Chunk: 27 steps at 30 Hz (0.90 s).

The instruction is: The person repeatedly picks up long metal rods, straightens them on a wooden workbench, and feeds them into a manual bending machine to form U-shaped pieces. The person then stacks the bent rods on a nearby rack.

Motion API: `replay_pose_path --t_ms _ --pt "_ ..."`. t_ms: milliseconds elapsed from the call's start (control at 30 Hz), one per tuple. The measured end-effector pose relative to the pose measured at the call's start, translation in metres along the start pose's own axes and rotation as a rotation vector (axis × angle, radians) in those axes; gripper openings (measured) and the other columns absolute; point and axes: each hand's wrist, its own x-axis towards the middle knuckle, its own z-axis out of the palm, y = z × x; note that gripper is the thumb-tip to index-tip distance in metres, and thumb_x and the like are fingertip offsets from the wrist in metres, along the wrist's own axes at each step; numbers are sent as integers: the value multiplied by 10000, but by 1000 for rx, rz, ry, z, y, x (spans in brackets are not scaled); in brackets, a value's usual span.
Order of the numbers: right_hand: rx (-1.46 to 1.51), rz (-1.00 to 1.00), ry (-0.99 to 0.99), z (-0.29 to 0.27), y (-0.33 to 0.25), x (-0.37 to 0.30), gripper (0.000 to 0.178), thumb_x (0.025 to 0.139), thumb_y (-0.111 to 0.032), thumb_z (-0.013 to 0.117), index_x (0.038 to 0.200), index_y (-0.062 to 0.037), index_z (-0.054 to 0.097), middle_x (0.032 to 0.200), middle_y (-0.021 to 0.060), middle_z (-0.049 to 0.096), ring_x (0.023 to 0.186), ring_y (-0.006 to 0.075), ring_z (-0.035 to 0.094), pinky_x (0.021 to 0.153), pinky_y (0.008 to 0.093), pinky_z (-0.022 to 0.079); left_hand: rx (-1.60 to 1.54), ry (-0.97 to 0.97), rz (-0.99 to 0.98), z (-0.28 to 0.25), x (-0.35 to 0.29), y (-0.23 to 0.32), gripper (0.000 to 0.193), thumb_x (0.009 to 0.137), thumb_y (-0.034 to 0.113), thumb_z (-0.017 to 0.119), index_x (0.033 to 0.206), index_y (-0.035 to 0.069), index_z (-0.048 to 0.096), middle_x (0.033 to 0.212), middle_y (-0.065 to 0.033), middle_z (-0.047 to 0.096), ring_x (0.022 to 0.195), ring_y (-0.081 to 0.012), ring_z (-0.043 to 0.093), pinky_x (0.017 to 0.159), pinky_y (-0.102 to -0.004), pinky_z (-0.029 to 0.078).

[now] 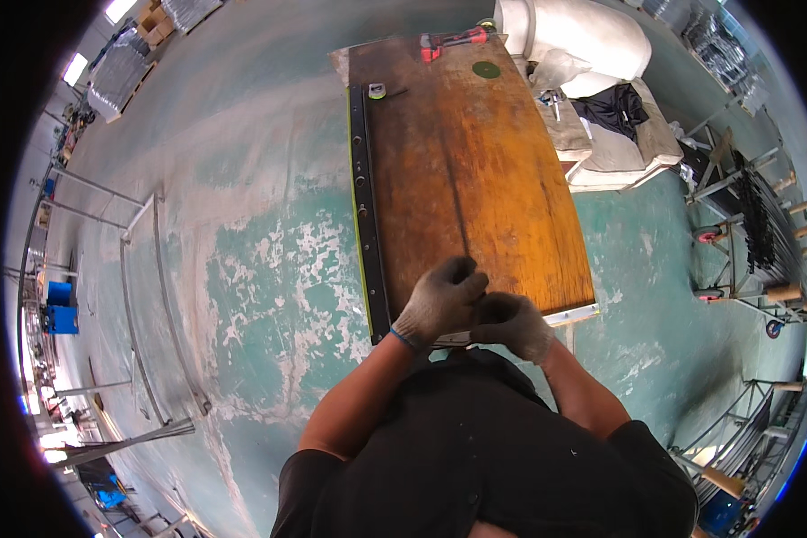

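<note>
Both my hands wear greyish knitted gloves with dark palms and meet over the near edge of a worn wooden tabletop (520, 179). My left hand (441, 298) is closed, fingers curled, its tips beside those of the other hand. My right hand (516, 326) is also closed, thumb and fingers pinched together. Whatever they hold is hidden or too small to name. A thin dark line (457, 202) runs along the tabletop to my left hand; whether it is a rod or a mark, I cannot tell. Along the left edge lies a long black bar with holes (362, 197).
A tape measure (377, 91), a red and black power tool (457, 40) and a green disc (487, 69) lie at the table's far end. Beyond its right side stands a pale covered seat (619, 152) with black cloth (611, 109). A metal frame (157, 296) stands left; a wheeled rack (735, 224) right.
</note>
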Motion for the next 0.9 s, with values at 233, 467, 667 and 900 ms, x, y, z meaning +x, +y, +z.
replay_pose_path --t_ms 233,467,667,900 --pt "-874 -194 -1 30 107 132 491 1136 -419 679 1420 -18 681 1215 140 787 1045 256 766 921 421 606 -669 222 -77 -55 -29 107 310 944 4 677 1251 -38 663 977 -120 720 824 -250 721 791 -384 605" --pt "318 186 99 40 116 165 414 1113 -416 686 1321 -65 761 1076 111 767 934 229 730 821 416 591 -651 286 26 -93 -89 99 396 893 75 753 1257 -57 672 981 -151 742 818 -286 749 758 -392 627" --pt "-178 52 723 -28 126 145 346 1096 -336 686 1196 -37 829 904 160 792 832 271 749 771 429 575 -157 516 -321 -94 -80 -47 401 943 30 725 1331 -70 696 988 -84 749 804 -173 722 734 -325 593" --pt "-458 102 873 -58 168 143 416 1081 -435 660 1265 -98 823 1135 249 803 1141 470 761 954 532 605 332 531 -484 -50 -57 -171 538 902 94 622 1430 12 687 1222 -241 807 1138 -401 778 1016 -472 593"
